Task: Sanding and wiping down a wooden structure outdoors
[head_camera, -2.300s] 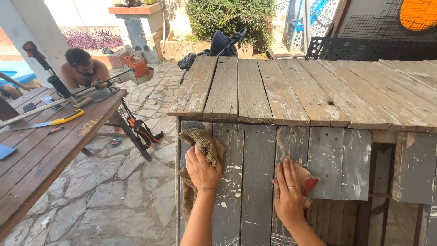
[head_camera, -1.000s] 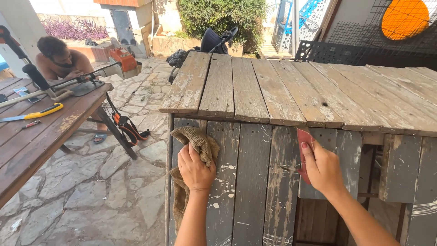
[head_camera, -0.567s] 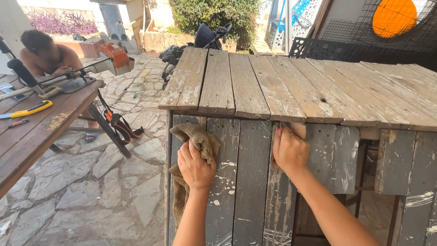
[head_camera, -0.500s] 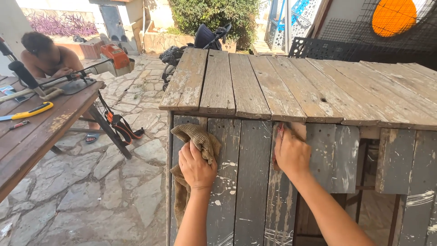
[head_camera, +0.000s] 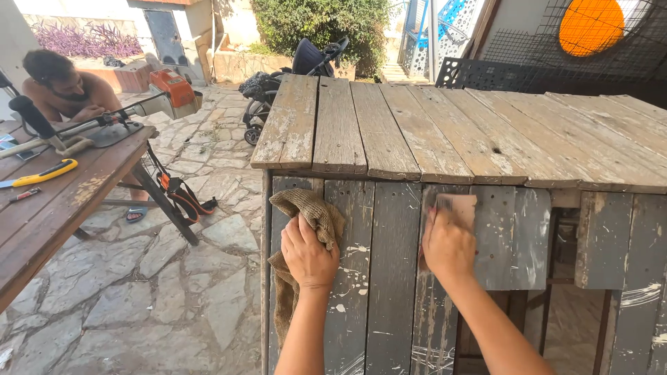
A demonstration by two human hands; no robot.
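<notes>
Right hand (head_camera: pixel 448 246) presses sandpaper sheet (head_camera: pixel 455 207) flat on the grey plank (head_camera: pixel 438 278), left hand (head_camera: pixel 308 253) clamps burlap rag (head_camera: pixel 309 212) against boards; best sand along grain, even pressure.

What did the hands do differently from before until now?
The right hand moved its reddish-brown sheet of sandpaper from low on the grey painted wooden planks up to just under the weathered plank top, pressing it flat there. The left hand stayed where it was, holding the brown burlap cloth against the planks.
</notes>
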